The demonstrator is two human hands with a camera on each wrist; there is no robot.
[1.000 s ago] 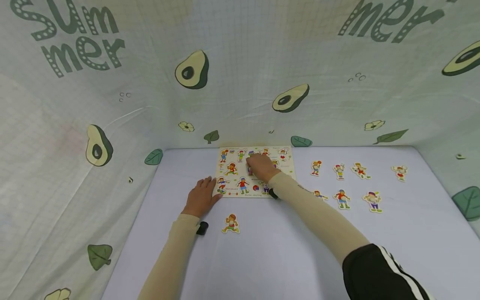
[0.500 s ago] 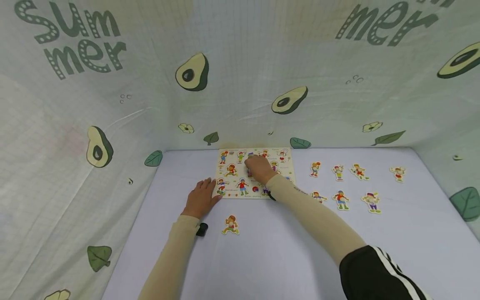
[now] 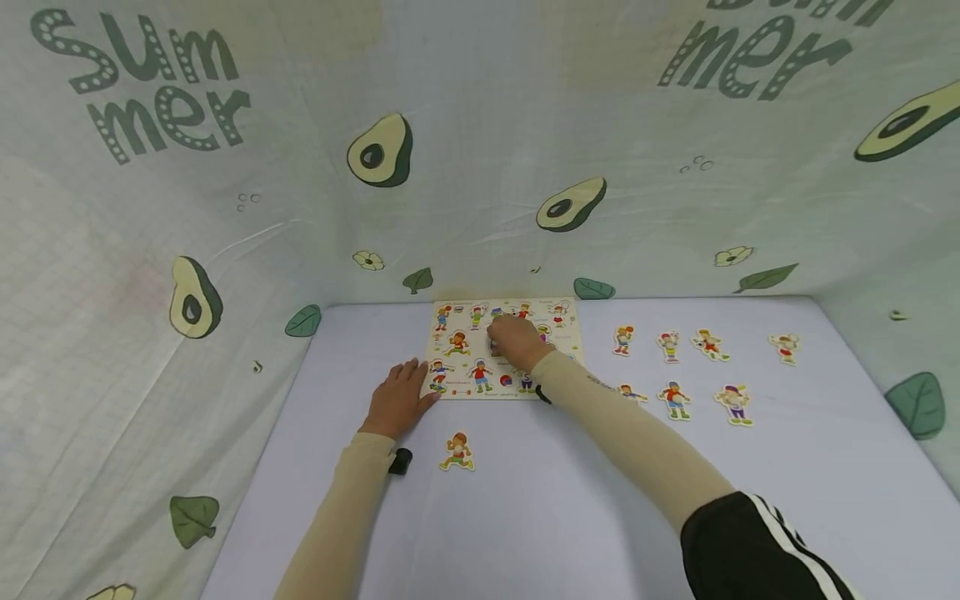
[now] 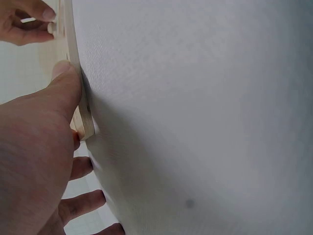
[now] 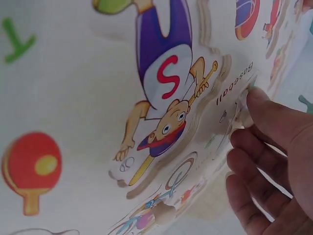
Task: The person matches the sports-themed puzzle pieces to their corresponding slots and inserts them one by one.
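Observation:
My left hand (image 3: 397, 400) lies flat on the table, fingers spread, at the left front corner of a wooden picture puzzle board (image 3: 566, 346). In the left wrist view its thumb (image 4: 66, 83) rests on the board's edge. My right hand (image 3: 517, 342) is over the middle of the board. Its thumb and forefinger pinch a small puzzle piece (image 5: 239, 113), mostly hidden by the fingers, close to the board's surface. A baseball player picture (image 5: 168, 78) shows in a cut-out beside that hand. A running-child puzzle piece (image 3: 457, 452) lies on the table in front of the board.
Right of the board lie several loose figure pieces in two rows, among them a ball player piece (image 3: 623, 340), a football player piece (image 3: 709, 345) and a capped figure piece (image 3: 733, 405). An avocado-print cloth (image 3: 465, 242) hangs behind the white table (image 3: 570, 500).
The right hand stays over the middle of the board with only slight shifts. The left hand keeps its place at the corner. The whole head view has shifted slightly.

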